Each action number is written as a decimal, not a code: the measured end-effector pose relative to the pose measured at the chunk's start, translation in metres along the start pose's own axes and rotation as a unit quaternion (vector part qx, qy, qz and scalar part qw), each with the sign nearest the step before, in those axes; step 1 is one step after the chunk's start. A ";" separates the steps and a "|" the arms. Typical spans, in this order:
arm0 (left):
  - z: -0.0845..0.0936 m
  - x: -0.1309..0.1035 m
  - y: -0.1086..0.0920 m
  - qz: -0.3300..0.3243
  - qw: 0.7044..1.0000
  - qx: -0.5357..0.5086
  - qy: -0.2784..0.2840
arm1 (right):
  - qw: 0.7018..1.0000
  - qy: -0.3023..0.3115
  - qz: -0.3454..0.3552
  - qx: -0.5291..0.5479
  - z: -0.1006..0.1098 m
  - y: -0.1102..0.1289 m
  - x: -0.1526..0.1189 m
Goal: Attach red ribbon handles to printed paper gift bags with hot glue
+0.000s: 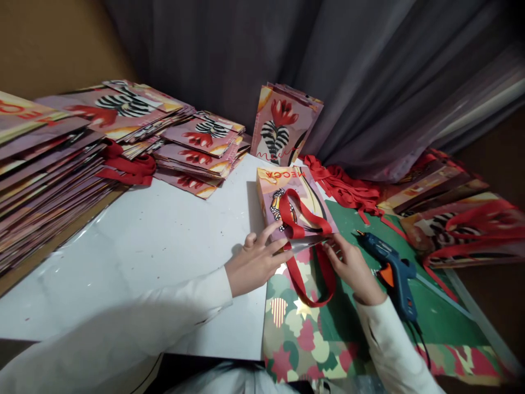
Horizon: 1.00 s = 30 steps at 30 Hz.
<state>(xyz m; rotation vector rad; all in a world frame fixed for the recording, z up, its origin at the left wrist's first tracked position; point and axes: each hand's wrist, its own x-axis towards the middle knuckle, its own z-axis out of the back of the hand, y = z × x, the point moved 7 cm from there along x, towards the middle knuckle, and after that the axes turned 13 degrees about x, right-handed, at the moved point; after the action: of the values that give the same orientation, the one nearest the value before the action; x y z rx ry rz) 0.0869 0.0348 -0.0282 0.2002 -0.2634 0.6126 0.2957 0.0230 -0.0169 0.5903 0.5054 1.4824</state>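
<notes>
A printed paper gift bag (268,189) with a butterfly and red lettering lies flat on the table, its mouth toward me. One red ribbon handle (324,223) loops over its front; another red ribbon loop (301,287) hangs out below the mouth. My left hand (260,260) is open, its fingers stretched across the left part of the mouth and touching the ribbon and edge. At the right corner of the mouth, my right hand (348,262) has its fingers curled with the tips on the bag's edge. The inside of the bag is mostly hidden.
A blue glue gun (389,257) with a cord lies right of my right hand. Behind it are a heap of red ribbons (344,183) and finished-looking bags (471,230). Flat bag stacks (197,148) stand left, and upright bags (283,126) lean against the curtain.
</notes>
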 end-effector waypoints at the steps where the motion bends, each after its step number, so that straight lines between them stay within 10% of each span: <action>1: -0.001 0.001 0.001 0.005 1.000 0.003 -0.002 | 0.998 -0.054 0.008 0.026 0.001 -0.003 -0.004; 5: -0.002 0.001 0.005 0.015 1.000 0.005 -0.008 | 0.980 -0.198 -0.031 0.003 -0.009 -0.019 -0.011; 15: -0.006 0.000 0.006 0.032 0.999 0.008 -0.033 | 0.979 -0.155 -0.123 -0.050 -0.026 -0.044 0.019; 30: 0.009 0.005 0.012 0.091 0.989 0.029 -0.112 | 0.985 -0.145 -0.065 0.072 -0.026 -0.035 0.020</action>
<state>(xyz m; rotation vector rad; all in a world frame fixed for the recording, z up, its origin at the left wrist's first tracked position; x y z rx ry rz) 0.0824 0.0448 -0.0166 0.3046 -0.4851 0.7801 0.3065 0.0447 -0.0585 0.8561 0.4165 1.2170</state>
